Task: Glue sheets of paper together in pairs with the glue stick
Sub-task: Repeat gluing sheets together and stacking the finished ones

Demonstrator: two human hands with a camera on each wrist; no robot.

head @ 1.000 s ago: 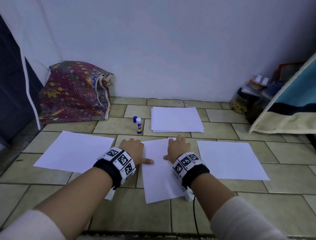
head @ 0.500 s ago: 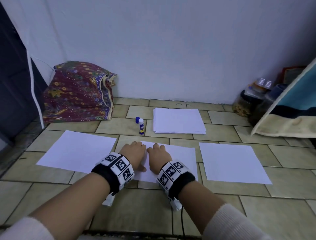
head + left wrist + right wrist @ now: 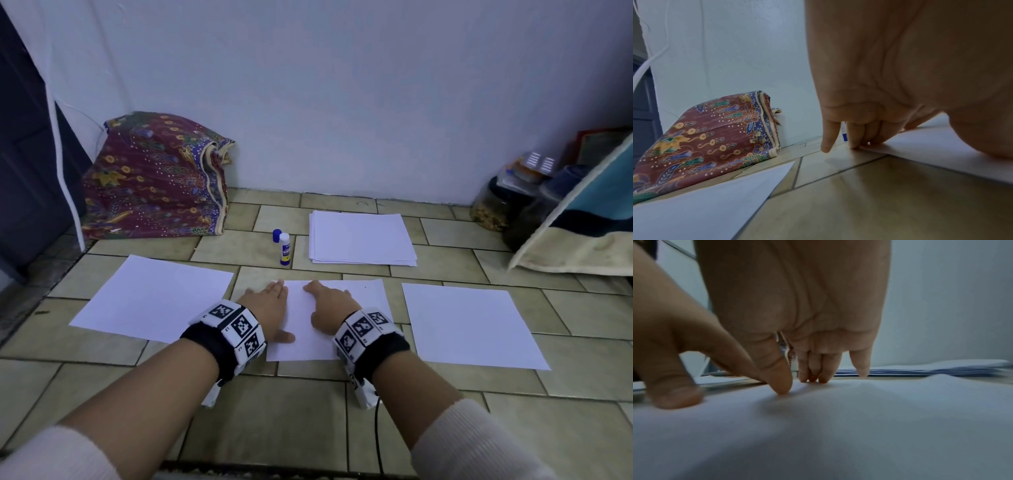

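1. Head view: both hands flat on the middle sheet (image 3: 342,318) on the tiled floor (image 3: 291,418), sheet at 12 o'clock just ahead of the wrists.
2. Left hand (image 3: 269,310): fingers straight, pressing the sheet's left edge, thumb out toward 3 o'clock on the paper. Grips nothing.
3. Left wrist view: fingertips (image 3: 856,142) touch the sheet's far-left corner; little finger off the paper, over bare tile.
4. Right hand (image 3: 329,305): fingers extended, flat on the sheet, pointing to 11 o'clock. Grips nothing.
5. Right wrist view: fingertips (image 3: 812,376) and thumb press down on the paper; the sheet bulges slightly to the right of the fingers.
6. Glue stick (image 3: 285,248) upright at 12 o'clock beyond the hands, apart from the sheet, cap off; blue cap (image 3: 276,235) just beside it at its 10 o'clock.
7. Paper stack (image 3: 361,238) at 1 o'clock, right of the glue stick, near the wall.
8. Left sheet (image 3: 154,298) at 10 o'clock, right sheet (image 3: 469,322) at 2 o'clock, both flat, apart from the middle sheet.
9. Patterned cloth bundle (image 3: 154,178) at 10 o'clock against the wall; jars (image 3: 496,205) at 2 o'clock.
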